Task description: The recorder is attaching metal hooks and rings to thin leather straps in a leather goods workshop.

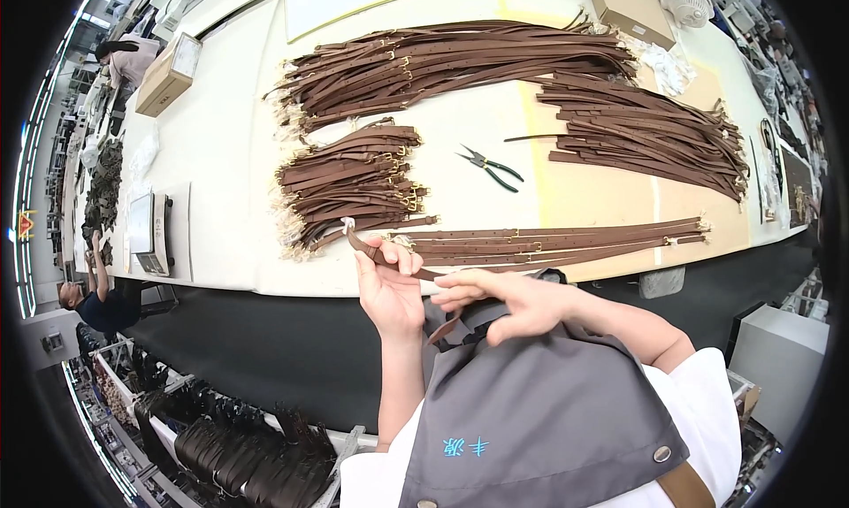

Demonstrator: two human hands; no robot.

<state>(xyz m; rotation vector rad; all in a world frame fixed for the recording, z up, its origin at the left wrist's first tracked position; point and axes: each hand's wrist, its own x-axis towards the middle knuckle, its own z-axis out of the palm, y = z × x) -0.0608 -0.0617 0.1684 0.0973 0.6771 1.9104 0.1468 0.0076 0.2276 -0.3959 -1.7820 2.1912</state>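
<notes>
Your left hand [389,291] has its fingers clenched on one brown leather strap [380,253] just off the tabletop's [221,145] near edge. Your right hand [508,300] rests on it, fingers loose. You seem mid-handling; next, judging by this, keep the strap taut.

Matt brown leather straps [354,183] with shiny brass-coloured metal buckles [410,198].

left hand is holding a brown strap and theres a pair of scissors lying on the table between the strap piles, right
Not quite: the tool between the strap piles is a pair of pliers, not scissors, as the head view shows. The left hand does hold a brown strap.
</notes>
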